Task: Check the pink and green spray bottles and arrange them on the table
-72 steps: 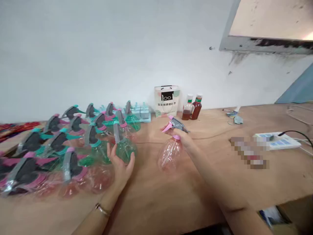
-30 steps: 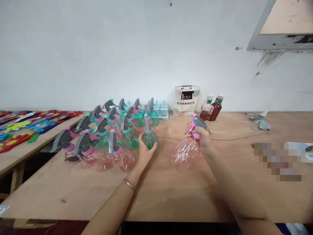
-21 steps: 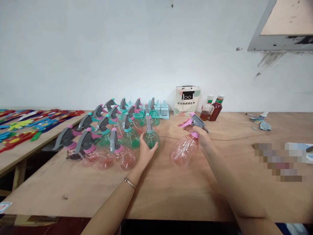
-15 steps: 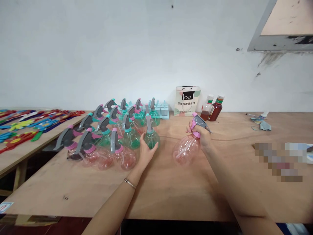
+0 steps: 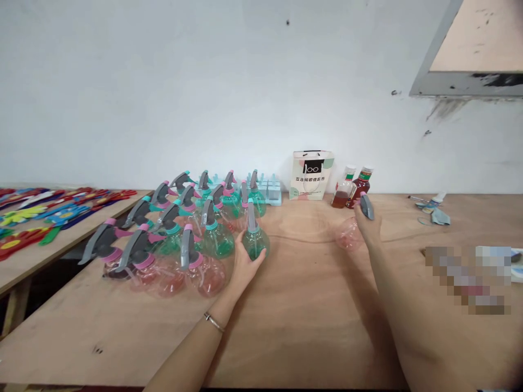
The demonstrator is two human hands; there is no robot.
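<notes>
My left hand (image 5: pixel 248 260) is curled around the lower body of a green spray bottle (image 5: pixel 255 243), its thumb on the right side and fingers on the left. That bottle stands upright at the right end of a group of spray bottles. My right hand (image 5: pixel 370 220) grips a pink spray bottle (image 5: pixel 348 234) by its grey trigger head, apart from the group; its fingers are partly hidden. Nearest my left wrist is another pink spray bottle (image 5: pixel 207 275). Several more green and pink bottles with grey triggers stand in rows to the left.
A paper bag (image 5: pixel 311 177) and two sauce bottles (image 5: pixel 342 190) stand against the wall. Behind the spray bottles is a light-blue plastic rack (image 5: pixel 273 191). Colourful felt hands (image 5: pixel 67 212) lie on a left table. Small items (image 5: pixel 435 209) lie at the right.
My right hand has carried the pink spray bottle to the right and farther back, near the sauce bottles. My left hand stays at the green bottle. The view has tilted slightly upward.
</notes>
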